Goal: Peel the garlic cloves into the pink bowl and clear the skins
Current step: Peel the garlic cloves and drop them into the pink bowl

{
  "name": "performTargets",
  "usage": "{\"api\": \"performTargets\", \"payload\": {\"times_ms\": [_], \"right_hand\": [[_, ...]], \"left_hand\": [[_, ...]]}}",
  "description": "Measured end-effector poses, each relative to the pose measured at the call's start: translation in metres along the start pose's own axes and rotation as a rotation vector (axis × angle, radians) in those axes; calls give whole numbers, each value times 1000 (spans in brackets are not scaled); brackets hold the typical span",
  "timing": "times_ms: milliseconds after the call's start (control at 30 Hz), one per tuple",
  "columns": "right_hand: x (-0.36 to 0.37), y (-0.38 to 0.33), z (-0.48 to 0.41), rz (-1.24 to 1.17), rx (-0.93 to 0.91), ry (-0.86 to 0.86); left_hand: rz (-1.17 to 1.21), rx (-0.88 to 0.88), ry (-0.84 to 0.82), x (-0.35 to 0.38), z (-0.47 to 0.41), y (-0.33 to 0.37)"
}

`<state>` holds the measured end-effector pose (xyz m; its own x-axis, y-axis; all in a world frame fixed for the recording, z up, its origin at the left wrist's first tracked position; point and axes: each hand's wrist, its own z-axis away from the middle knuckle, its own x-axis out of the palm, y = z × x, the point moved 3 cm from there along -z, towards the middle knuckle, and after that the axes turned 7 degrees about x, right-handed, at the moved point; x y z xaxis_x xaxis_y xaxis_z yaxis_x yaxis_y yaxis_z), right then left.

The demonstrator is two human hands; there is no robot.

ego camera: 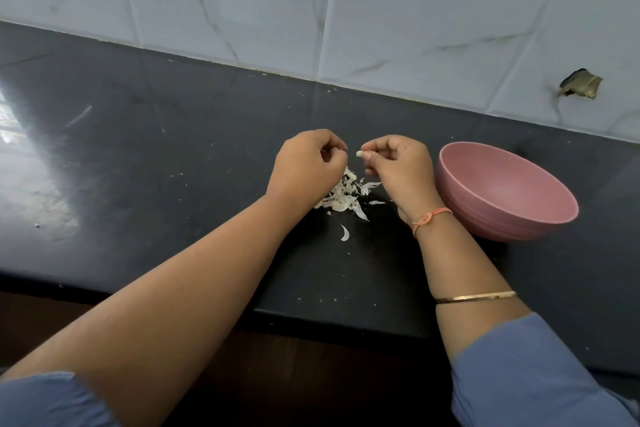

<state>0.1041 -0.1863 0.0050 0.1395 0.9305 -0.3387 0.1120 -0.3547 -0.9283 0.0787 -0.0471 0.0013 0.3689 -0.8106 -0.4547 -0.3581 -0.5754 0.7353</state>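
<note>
We work over the dark surface [173, 149], the bowl [460, 198] just beside our right hand [398, 163] for easy dropping. That hand pinches a clove [360, 153] above the skins [343, 198]. Our left hand [308, 163] is curled; whether it holds a scrap, we cannot tell.

- I read the countertop [173, 166] as dark polished stone, glossy, with glare on its left part.
- Wall tiles [415, 10]: smooth glazed ceramic, marble-veined.
- Pink bowl [502, 184]: matt, plastic by its look, ribbed outside.
- Garlic skins [343, 199]: thin, papery, dry.
- Bangle [478, 296]: shiny metal.
- Wrist thread [431, 215]: orange string.
- Sleeves [519, 374]: matt blue cloth.
</note>
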Motion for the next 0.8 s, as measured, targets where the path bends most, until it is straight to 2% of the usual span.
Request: {"api": "performTargets", "payload": {"times_ms": [133,300,800], "right_hand": [[1,-5,8,-120,2,-16],[1,-7,12,-155,-1,-31],[6,-3,9,-2,-42,-58]], "left_hand": [[7,41,-37,2,1,3],[10,85,-40,1,2,5],[-95,98,-57,1,3,6]]}}
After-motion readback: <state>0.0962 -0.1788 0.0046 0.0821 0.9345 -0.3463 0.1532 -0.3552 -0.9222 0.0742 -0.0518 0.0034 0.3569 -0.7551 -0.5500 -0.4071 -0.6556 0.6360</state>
